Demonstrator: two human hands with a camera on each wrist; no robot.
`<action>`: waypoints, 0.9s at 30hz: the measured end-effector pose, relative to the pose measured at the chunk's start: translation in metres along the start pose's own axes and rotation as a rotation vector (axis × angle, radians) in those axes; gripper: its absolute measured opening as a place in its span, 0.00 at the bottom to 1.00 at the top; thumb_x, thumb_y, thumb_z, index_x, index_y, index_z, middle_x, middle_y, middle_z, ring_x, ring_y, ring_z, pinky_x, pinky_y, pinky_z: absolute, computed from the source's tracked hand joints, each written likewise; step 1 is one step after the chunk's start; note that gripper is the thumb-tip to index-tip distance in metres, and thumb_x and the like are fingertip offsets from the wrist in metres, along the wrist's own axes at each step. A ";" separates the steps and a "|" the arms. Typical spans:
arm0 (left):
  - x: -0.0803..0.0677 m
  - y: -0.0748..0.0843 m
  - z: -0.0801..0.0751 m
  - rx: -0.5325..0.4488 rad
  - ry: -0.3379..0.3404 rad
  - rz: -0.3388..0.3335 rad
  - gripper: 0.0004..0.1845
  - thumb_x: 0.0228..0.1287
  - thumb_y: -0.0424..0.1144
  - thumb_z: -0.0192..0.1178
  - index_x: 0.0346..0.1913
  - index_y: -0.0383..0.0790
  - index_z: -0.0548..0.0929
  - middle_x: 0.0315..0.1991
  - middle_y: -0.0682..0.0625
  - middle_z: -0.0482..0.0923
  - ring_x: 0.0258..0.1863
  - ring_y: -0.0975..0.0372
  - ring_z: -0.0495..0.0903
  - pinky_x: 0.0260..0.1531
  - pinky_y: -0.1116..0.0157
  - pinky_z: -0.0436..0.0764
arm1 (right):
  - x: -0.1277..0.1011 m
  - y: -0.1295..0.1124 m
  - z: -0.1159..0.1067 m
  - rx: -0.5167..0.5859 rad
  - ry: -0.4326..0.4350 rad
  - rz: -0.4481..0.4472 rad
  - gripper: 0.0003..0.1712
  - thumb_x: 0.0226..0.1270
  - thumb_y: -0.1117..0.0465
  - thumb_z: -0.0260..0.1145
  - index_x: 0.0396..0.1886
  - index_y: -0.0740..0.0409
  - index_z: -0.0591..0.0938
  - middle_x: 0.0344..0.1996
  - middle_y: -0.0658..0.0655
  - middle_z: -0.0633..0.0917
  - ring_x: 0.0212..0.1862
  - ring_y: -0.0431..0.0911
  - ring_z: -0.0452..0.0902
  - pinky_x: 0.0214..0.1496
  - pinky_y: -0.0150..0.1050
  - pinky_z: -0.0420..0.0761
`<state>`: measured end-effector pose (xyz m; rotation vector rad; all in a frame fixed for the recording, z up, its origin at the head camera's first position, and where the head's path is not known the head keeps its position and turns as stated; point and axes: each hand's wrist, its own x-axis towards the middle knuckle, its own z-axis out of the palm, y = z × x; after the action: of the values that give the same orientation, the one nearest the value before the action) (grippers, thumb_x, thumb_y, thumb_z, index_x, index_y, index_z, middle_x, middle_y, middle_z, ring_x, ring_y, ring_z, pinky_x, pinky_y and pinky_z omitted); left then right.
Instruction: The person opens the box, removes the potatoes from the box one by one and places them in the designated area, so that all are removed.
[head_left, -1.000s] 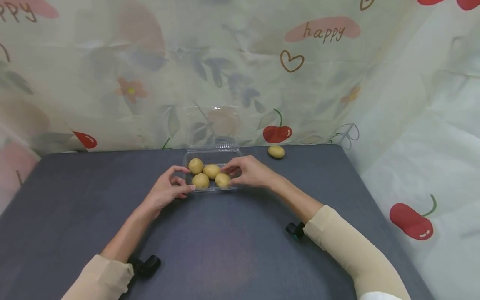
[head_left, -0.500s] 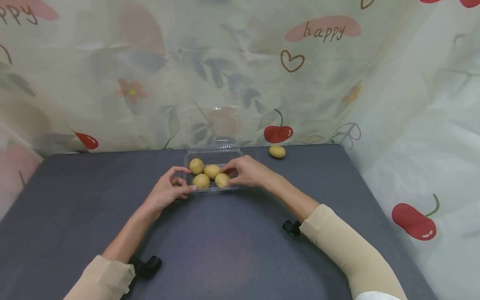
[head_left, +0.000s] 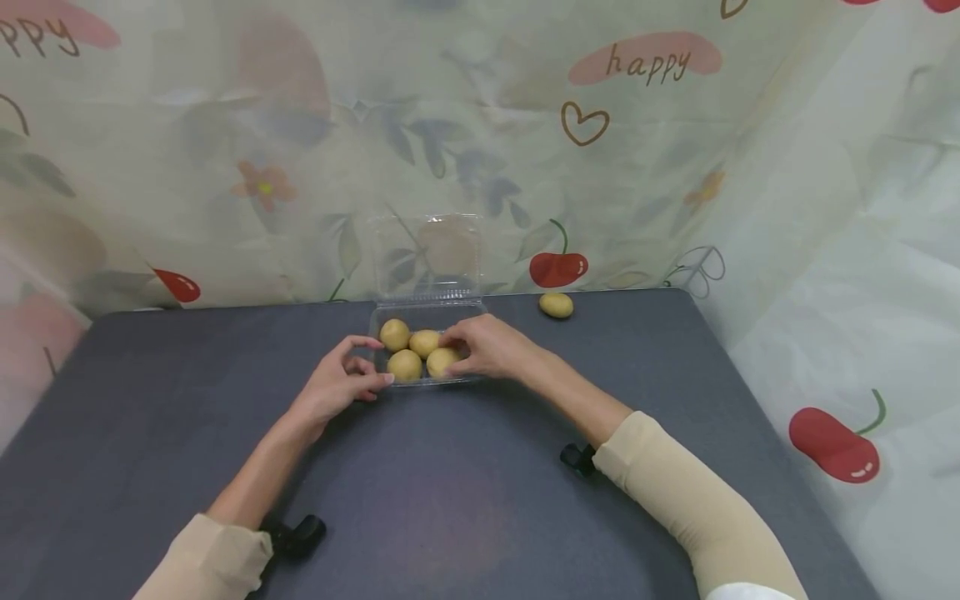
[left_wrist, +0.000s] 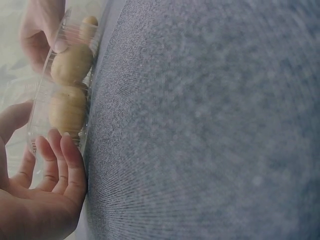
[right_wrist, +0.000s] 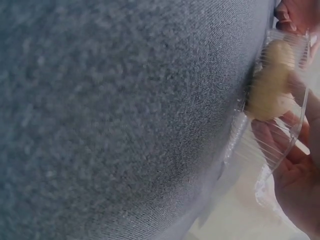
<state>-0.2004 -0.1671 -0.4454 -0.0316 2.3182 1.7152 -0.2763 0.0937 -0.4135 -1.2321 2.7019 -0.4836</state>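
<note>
The clear plastic box (head_left: 427,350) sits on the dark grey desk (head_left: 465,492), toward its far edge, with the hinged lid (head_left: 426,254) standing upright behind it against the printed curtain (head_left: 225,150). Inside the box lie four potatoes (head_left: 417,352), packed close and touching one another.

The right hand (head_left: 483,348) reaches into the box from its right side; its grip is curled round the front right potato (head_left: 442,361), fingertips on top of it. The left hand (head_left: 333,385) rests at the box's left front corner, thumb and fingers bent round the rim, its grip steadying the box; the left wrist view shows those fingers (left_wrist: 60,160) against the clear wall beside the potatoes.

A fifth potato (head_left: 556,305) lies alone on the desk, well to the right of the box and near the curtain.

By my judgement, the step in hand is settling the potatoes inside the box. The next move seems to call for loosening the right grip, reaching right of the box for the loose potato, and finding room for it before the lid can fold down.
</note>
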 end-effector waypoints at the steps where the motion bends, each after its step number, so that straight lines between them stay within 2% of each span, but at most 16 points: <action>1: 0.000 0.000 0.000 -0.002 -0.002 0.001 0.33 0.63 0.41 0.70 0.66 0.40 0.66 0.30 0.48 0.77 0.36 0.52 0.81 0.40 0.58 0.83 | 0.000 0.000 0.000 -0.004 -0.001 0.000 0.24 0.58 0.47 0.77 0.52 0.51 0.86 0.42 0.48 0.86 0.42 0.41 0.81 0.45 0.34 0.78; 5: -0.001 0.001 0.000 -0.008 -0.006 0.002 0.33 0.63 0.40 0.70 0.66 0.41 0.66 0.30 0.48 0.78 0.36 0.51 0.81 0.40 0.58 0.83 | 0.002 0.000 0.001 -0.013 -0.005 -0.001 0.24 0.58 0.45 0.76 0.51 0.50 0.85 0.40 0.46 0.86 0.40 0.39 0.80 0.44 0.34 0.77; 14: -0.001 0.001 0.001 -0.019 -0.008 0.004 0.34 0.62 0.40 0.70 0.67 0.40 0.66 0.30 0.48 0.78 0.36 0.51 0.81 0.39 0.58 0.83 | 0.003 -0.002 0.002 -0.014 -0.014 0.010 0.25 0.59 0.41 0.74 0.53 0.44 0.83 0.32 0.42 0.83 0.31 0.38 0.74 0.35 0.35 0.74; 23: -0.001 0.000 0.000 -0.013 -0.005 0.002 0.34 0.62 0.41 0.71 0.66 0.40 0.66 0.30 0.48 0.79 0.36 0.50 0.81 0.39 0.58 0.83 | 0.004 0.002 0.005 0.045 0.033 -0.016 0.26 0.57 0.42 0.76 0.55 0.42 0.84 0.39 0.43 0.83 0.36 0.38 0.74 0.38 0.35 0.74; 27: 0.000 0.000 0.000 -0.009 -0.007 -0.004 0.33 0.63 0.42 0.70 0.66 0.40 0.66 0.30 0.48 0.78 0.36 0.50 0.81 0.39 0.58 0.83 | 0.005 0.006 0.006 0.139 0.064 -0.050 0.26 0.57 0.44 0.76 0.56 0.44 0.85 0.42 0.45 0.83 0.38 0.37 0.75 0.40 0.34 0.75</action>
<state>-0.2004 -0.1675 -0.4452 -0.0314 2.3042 1.7207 -0.2822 0.0923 -0.4215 -1.2699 2.6422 -0.7156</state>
